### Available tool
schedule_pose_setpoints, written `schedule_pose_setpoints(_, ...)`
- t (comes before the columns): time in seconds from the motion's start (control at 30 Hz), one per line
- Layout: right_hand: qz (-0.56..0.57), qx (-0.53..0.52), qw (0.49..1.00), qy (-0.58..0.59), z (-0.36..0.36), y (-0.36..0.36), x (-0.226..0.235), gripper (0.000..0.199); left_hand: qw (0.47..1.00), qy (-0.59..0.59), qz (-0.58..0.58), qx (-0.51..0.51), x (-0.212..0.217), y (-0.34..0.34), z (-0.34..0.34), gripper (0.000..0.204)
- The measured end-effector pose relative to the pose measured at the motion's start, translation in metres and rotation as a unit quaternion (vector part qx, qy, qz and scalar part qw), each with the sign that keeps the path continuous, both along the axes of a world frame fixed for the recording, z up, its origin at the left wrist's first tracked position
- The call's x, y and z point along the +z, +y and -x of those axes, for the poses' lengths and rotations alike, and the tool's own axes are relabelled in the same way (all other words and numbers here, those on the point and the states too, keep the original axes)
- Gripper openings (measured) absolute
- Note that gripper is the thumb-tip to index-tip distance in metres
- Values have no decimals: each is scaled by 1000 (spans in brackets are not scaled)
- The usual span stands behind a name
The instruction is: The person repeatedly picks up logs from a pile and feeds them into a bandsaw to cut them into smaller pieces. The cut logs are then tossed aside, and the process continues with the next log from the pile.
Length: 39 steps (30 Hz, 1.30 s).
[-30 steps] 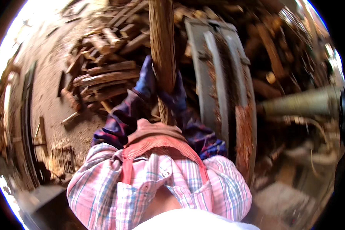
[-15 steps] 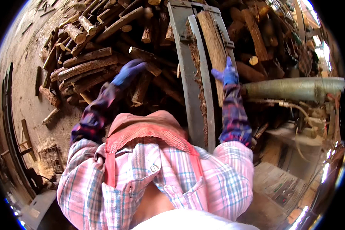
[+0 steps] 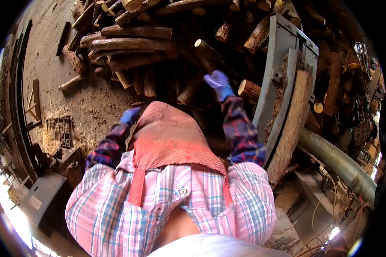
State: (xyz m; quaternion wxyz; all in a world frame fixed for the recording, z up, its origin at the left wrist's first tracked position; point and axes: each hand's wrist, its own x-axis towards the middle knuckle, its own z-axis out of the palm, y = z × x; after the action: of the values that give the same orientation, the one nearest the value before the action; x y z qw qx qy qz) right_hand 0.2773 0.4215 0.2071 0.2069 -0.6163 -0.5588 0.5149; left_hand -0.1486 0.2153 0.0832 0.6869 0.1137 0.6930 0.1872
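My right hand (image 3: 221,85), in a blue-purple glove, reaches over the wood pile with nothing in it and its fingers apart. Close by are a cut log (image 3: 249,89) with a pale end and another log (image 3: 208,53). Low beside the red apron (image 3: 176,141) is my gloved left hand (image 3: 130,115), its fingers loosely stretched and partly hidden by the cloth; no object shows in it. To the right of my right arm, a long barked log (image 3: 291,128) lies along the grey metal trough (image 3: 263,98), and neither hand touches it.
Stacked logs (image 3: 133,44) spread across the far side. A thick metal pipe (image 3: 339,156) runs out at the right. On the left are the dirt floor (image 3: 47,64), a floor grate (image 3: 63,132) and a grey metal box (image 3: 43,195).
My right hand has left the long log and moved left over the pile. My left hand has drawn back beside the apron. The view has turned leftward.
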Motion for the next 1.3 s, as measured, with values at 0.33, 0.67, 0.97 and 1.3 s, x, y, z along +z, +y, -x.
schedule_pose_setpoints(0.33, 339, -527, 587, 512, 112, 147, -203, 121, 990, 17, 75, 114, 52, 8, 91, 27)
schedule_pose_setpoints(0.67, 212, -572, 500, 615, 93, 63, -136, 51, 1000, 14, -26, 8, 34, 109, 37, 26)
schedule_pose_setpoints(0.97, 352, -153, 811, 441, 51, -187, 61, 48, 957, -286, -51, -1, 104, 180, -205, 43)
schedule_pose_setpoints(1.3, -191, -238, 937, 170, 19, -140, 116, 59, 858, -239, -455, 2, 257, 185, -335, 55)
